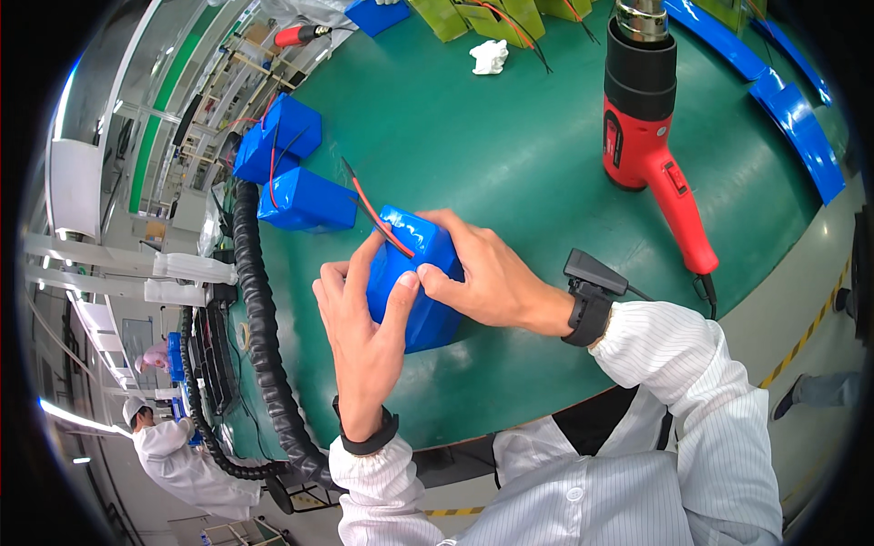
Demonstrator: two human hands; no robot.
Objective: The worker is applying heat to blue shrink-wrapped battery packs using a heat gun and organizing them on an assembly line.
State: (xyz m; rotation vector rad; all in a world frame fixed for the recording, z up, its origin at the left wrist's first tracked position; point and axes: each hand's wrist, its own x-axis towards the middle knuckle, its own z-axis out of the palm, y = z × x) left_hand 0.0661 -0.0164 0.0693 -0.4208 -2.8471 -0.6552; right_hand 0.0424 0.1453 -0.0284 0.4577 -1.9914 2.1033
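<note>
A battery pack in shiny blue wrap (428, 314) sits on the green table in front of me, gripped from both sides. My left hand (364, 318) wraps its near left side, thumb on the top by the wires. My right hand (492, 273) holds the right side, its thumb tip close to the left thumb. A red and a black wire (378, 218) come out of the pack between the thumbs and point up to the far left. The pack's underside and part of its sides are hidden by my fingers.
Two more blue battery packs (309, 200) stand at the left beside a black corrugated hose (259, 318). A red heat gun (651, 146) lies at the right. Blue wrap pieces (797, 127), green packs (510, 18) and crumpled white tissue (490, 57) are farther back. Another person (177, 455) works at far left.
</note>
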